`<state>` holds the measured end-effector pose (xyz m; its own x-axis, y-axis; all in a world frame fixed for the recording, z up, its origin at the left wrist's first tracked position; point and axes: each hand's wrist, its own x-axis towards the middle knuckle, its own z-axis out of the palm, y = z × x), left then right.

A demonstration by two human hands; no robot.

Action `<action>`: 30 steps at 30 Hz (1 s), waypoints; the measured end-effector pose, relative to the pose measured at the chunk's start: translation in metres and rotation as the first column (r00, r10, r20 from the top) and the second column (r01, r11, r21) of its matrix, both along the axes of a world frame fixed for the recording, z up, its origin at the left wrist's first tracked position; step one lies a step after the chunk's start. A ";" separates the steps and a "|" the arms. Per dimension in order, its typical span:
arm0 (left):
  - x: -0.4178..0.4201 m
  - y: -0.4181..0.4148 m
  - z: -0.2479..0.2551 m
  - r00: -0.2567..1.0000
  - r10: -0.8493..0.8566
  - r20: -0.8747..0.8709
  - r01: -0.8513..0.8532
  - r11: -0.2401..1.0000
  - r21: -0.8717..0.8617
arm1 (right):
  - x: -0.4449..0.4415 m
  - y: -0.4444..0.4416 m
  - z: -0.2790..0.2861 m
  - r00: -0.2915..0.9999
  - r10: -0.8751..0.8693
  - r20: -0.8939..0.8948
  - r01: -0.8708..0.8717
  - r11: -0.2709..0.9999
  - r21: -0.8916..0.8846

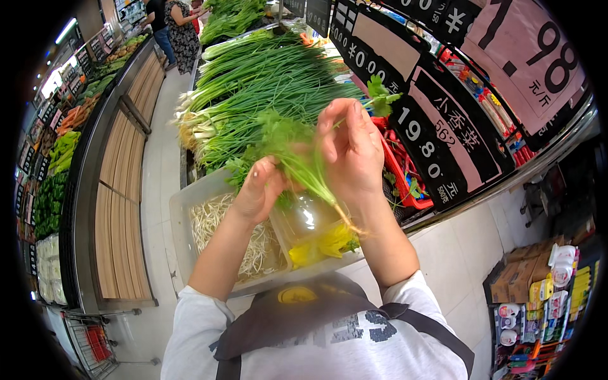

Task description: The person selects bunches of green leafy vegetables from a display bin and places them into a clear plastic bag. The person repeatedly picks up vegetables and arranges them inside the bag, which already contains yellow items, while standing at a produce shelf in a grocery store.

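My left hand [259,190] is at a bunch of leafy cilantro [304,166], its thumb and fingers at the stems; the leaves blur with motion. The bunch slants, its pale root pointing down and right. My right hand [354,145] is raised just right of the bunch with curled fingers, and a small cilantro sprig [380,97] sticks out beyond its fingertips. Whether this hand grips the sprig is unclear. Below my hands is a translucent plastic bin [183,228] with white bean sprouts [254,254] on one side and yellow pieces [323,244] on the other.
Spring onions [256,90] lie in a broad pile beyond the bin. A red basket [401,175] of chili peppers stands at the right, under hanging price signs [441,128]. Another produce counter [116,190] runs along the left across a tiled aisle. Two people [178,31] stand at the far end.
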<state>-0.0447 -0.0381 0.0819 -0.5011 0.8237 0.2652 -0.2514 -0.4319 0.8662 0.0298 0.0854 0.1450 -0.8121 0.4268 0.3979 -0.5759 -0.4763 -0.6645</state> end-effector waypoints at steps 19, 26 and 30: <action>-0.021 -0.012 -0.006 0.983 0.087 0.161 -0.139 0.928 0.347 | 0.044 0.020 -0.047 0.958 -0.258 -0.127 0.285 0.911 0.298; -0.029 -0.029 0.001 0.945 0.304 0.118 -0.325 0.850 0.415 | 0.086 0.038 -0.080 0.805 -0.586 -0.098 0.586 0.755 0.294; -0.020 -0.028 0.009 0.941 0.321 -0.104 -0.274 0.907 0.320 | 0.103 0.075 -0.111 0.570 -0.816 0.094 0.380 0.363 0.851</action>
